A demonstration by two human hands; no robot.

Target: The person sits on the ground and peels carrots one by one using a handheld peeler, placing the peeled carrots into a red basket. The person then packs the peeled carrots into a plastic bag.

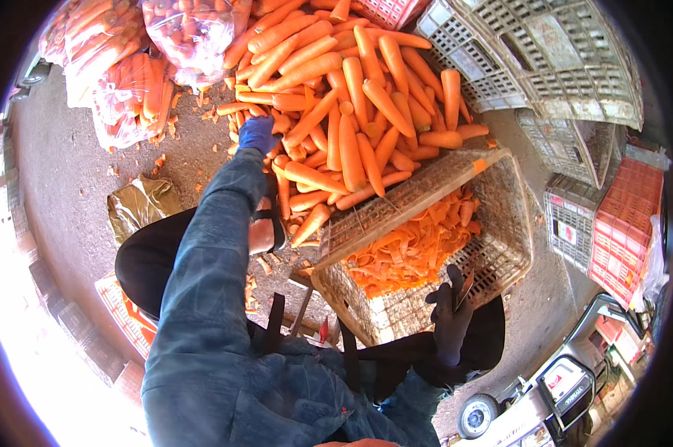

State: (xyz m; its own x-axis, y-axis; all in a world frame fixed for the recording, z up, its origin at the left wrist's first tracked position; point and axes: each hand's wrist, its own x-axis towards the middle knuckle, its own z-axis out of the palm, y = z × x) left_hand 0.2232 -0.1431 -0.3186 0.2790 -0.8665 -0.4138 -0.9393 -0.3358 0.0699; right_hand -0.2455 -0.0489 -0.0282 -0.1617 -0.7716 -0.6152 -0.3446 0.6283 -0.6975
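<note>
My left hand (pixel 257 135), in a blue glove, is stretched out to the left edge of a big heap of carrots (pixel 344 112). Its fingers curl against a carrot (pixel 281 121) there, and the grip is partly hidden. Low at the right, my right hand (pixel 450 316) in a dark grey glove is closed around a small peeler (pixel 467 287), of which only a thin piece shows. That hand is at the near right side of a dirty plastic crate (pixel 336 242), tilted between the heap and my knees. Orange carrot peelings (pixel 403 249) lie inside it.
Clear bags of carrots (pixel 132 97) stand at the far left, near a crumpled olive-brown sheet (pixel 141 205). Grey crates (pixel 545 52) are stacked far right, with red crates (pixel 627 216) nearer. A small wheeled vehicle (pixel 545 395) stands lower right. Peel scraps litter the ground.
</note>
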